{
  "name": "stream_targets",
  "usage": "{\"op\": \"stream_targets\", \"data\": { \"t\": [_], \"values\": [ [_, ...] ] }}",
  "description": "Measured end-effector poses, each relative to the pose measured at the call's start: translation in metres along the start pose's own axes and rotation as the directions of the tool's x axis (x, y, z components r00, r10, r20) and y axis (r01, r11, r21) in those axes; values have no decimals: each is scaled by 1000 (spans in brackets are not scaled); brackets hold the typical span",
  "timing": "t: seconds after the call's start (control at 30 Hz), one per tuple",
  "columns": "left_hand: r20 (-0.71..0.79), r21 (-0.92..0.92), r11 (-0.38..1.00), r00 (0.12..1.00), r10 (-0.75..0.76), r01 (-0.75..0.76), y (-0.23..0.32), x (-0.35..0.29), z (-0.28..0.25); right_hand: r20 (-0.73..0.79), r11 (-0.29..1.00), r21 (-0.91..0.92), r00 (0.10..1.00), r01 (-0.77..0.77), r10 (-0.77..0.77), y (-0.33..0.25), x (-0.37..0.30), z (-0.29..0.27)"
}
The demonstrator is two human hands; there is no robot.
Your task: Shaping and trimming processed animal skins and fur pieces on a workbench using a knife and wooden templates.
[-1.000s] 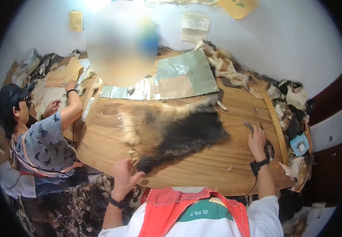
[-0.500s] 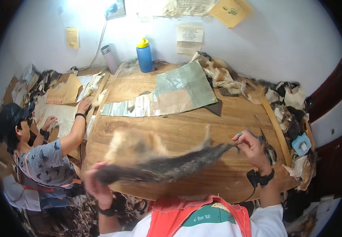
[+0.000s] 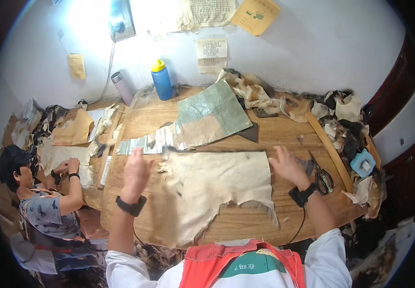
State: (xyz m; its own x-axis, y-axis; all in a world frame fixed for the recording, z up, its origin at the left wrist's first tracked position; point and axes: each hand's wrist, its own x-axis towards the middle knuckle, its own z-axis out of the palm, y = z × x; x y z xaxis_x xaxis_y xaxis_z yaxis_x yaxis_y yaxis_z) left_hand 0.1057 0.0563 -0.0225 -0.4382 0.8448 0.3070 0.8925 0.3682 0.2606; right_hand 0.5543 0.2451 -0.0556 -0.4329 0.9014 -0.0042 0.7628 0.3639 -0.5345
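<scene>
A cream-coloured fur pelt (image 3: 222,175) lies skin side up on the wooden table (image 3: 289,137). Its upper edge is fairly straight, while the lower edge is ragged and dark fur shows along parts of the rim. Beyond the pelt's left edge is my left hand (image 3: 138,173), raised, somewhat blurred, with its fingers extended and nothing visible in them. My right hand (image 3: 288,167) is at the upper right edge, fingers apart, its tips near or touching the pelt. Behind the pelt lies a grey-green and brown flat pattern piece (image 3: 212,115) with shiny tape at its left end.
Black-handled scissors (image 3: 323,180) lie right of my right hand, beside a wooden strip (image 3: 330,151). Fur scraps (image 3: 255,93) line the table's back and right. A blue bottle (image 3: 162,84) and a pale flask (image 3: 122,89) stand behind. At left, a person (image 3: 49,206) handles pale pelts.
The dark grey fur strip stretched between my hands is gone from them; a pelt now lies flat, pale side up. Both hands have moved farther over the table. The other person's hands have come together.
</scene>
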Motion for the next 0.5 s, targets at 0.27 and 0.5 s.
{"op": "stream_targets", "data": {
  "t": [0.27,0.5],
  "values": [
    [555,-128,854,677,483,-504,59,-4,69,448,831,-185,798,524,-403,-115,14,112],
    [598,-32,931,739,310,-364,54,-14,69,521,857,-118,766,501,-376,-117,16,117]
  ]
}}
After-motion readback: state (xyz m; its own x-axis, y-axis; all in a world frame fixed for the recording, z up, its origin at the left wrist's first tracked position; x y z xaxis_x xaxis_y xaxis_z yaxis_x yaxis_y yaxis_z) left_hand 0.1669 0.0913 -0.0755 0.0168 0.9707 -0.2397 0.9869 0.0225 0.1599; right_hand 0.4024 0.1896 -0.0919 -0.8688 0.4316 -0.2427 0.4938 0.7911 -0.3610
